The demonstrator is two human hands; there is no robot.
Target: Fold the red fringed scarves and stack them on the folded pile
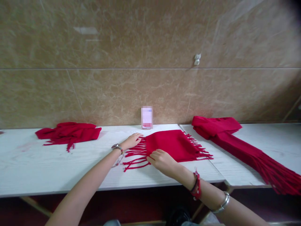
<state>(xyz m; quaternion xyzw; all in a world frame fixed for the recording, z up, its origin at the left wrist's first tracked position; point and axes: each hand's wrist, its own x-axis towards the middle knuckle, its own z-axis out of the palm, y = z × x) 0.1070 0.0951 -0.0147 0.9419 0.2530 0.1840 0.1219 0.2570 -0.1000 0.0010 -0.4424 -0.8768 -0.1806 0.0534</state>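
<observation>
A folded red scarf (170, 144) lies flat on the white table, with fringes at both its left and right ends. My left hand (132, 141) rests at the scarf's far left corner, over the top strands of the fringe, its fingers stretched out. At the near left corner my right hand (162, 160) has its fingers curled in on the scarf's edge; the thumb is partly hidden. Several fringe strands spread loosely on the table between and below the two hands.
A crumpled red scarf (72, 133) lies at the left. On the right, another long red scarf (235, 147) hangs its fringe over the front edge. A phone (147, 117) leans on the tiled wall (117, 94), where a small white figure (197, 59) is fixed. The table (70, 172) has a seam right of centre.
</observation>
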